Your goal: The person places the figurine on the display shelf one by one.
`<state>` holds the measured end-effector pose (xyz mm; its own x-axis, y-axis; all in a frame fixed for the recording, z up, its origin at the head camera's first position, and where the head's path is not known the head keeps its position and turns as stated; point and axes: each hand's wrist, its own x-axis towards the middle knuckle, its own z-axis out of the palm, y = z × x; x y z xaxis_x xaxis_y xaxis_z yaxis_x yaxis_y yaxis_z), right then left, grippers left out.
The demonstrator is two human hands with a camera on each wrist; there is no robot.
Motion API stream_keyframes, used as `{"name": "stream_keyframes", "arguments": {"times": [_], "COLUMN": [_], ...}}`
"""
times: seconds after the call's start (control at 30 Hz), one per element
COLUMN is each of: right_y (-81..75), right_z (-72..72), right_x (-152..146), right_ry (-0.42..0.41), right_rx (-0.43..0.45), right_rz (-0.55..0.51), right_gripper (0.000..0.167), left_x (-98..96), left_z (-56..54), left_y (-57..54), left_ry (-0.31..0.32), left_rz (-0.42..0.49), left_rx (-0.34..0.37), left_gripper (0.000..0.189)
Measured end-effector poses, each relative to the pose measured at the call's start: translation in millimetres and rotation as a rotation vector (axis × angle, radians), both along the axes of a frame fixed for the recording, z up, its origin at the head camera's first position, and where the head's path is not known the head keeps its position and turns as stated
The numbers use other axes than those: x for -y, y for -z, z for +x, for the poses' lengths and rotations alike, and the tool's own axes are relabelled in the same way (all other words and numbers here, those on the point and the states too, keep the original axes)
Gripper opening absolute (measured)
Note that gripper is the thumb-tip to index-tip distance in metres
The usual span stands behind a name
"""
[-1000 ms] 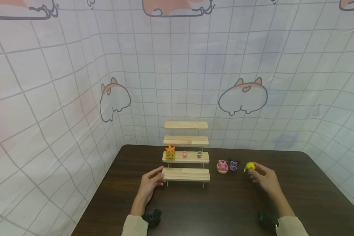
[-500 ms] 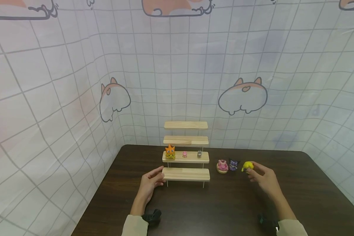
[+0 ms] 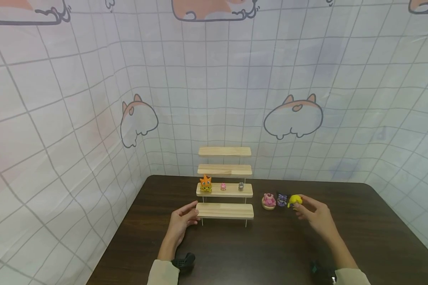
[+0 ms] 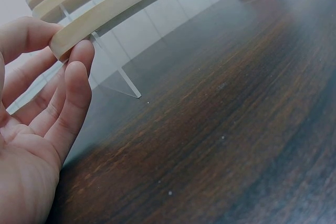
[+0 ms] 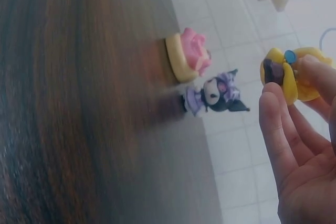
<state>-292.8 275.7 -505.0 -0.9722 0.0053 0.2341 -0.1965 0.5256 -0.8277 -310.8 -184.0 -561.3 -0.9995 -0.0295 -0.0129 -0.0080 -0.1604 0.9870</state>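
Note:
My left hand (image 3: 180,222) pinches the left end of the lowest board of a stepped wooden display stand (image 3: 224,210). The left wrist view shows thumb and fingers on that board end (image 4: 79,31), above a clear leg. In my right hand (image 3: 319,217) is a yellow figurine (image 3: 294,200), gripped between thumb and fingers and held off the table. The right wrist view shows a blue spot and a dark patch on the figurine (image 5: 287,80); fingers cover part of it. Just left of it stand a black-and-purple figurine (image 3: 282,199) and a pink figurine on a tan base (image 3: 269,201).
On the stand's second board from the bottom sit an orange-and-yellow figurine (image 3: 205,184), a tiny pink one (image 3: 223,186) and a tiny grey one (image 3: 241,186). The dark wooden table (image 3: 242,253) meets a white grid-patterned cloth (image 3: 217,79) behind and at the sides.
My right hand has moved a little left with the yellow figurine, closer to the black-and-purple figurine. My left hand has stayed on the board's end.

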Motion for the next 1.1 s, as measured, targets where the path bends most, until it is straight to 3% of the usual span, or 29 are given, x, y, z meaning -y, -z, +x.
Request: {"name": "stream_keyframes", "arguments": {"times": [0.27,1.1], "right_y": [-6.2,-12.7], "right_z": [4.0,10.2], "right_x": [13,71], "right_ry": [-0.032,-0.207], "right_rx": [-0.011,-0.037], "right_rz": [0.003,-0.122], "right_gripper": [0.058,0.053], "left_x": [0.3,0.4], "left_z": [-0.5,-1.1], "left_y": [0.1,1.4], "left_ry": [0.005,0.003], "left_rz": [0.003,0.012], "left_rx": [-0.004,-0.005], "left_gripper": [0.049,0.046]}}
